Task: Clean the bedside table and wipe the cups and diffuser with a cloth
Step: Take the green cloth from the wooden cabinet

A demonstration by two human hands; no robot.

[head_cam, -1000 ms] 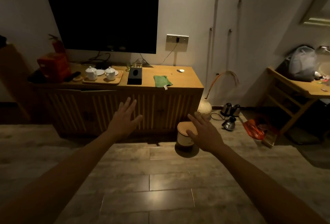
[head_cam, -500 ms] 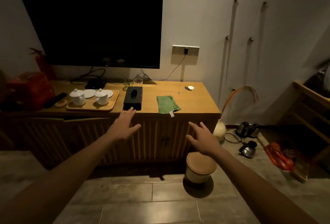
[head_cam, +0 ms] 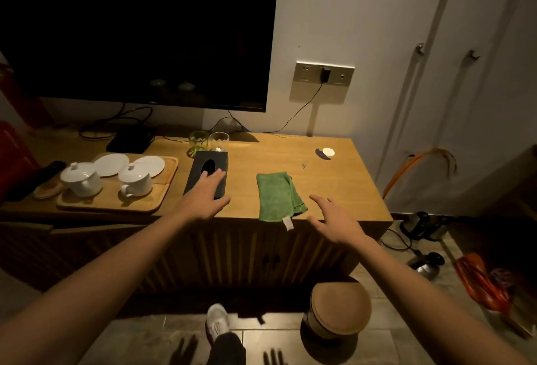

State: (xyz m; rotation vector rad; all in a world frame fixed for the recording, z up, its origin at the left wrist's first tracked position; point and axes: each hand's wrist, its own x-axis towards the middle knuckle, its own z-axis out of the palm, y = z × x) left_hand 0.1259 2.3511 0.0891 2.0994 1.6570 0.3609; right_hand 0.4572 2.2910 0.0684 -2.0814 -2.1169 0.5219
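A folded green cloth [head_cam: 277, 196] lies at the front edge of the wooden cabinet top [head_cam: 334, 184], its white tag hanging over the edge. Two white lidded cups [head_cam: 82, 178] [head_cam: 136, 181] stand on a wooden tray [head_cam: 116, 204] at the left, with two white saucers behind them. My left hand [head_cam: 205, 194] is spread open over the near end of a black tissue box [head_cam: 207, 174]. My right hand [head_cam: 334, 219] hovers open just right of the cloth, apart from it. Two glasses [head_cam: 210, 141] stand behind the tissue box.
A dark TV [head_cam: 136, 30] hangs above the cabinet, with cables and a black box [head_cam: 130, 139] beneath it. A small white disc [head_cam: 327, 152] lies at the back right. On the floor are a lidded bin [head_cam: 338, 311], kettles [head_cam: 424, 225] and an orange bag [head_cam: 479, 280]. My shoe [head_cam: 217, 321] shows below.
I have stepped closer to the cabinet. Both open hands moved forward: the left now over the tissue box, the right beside the green cloth.
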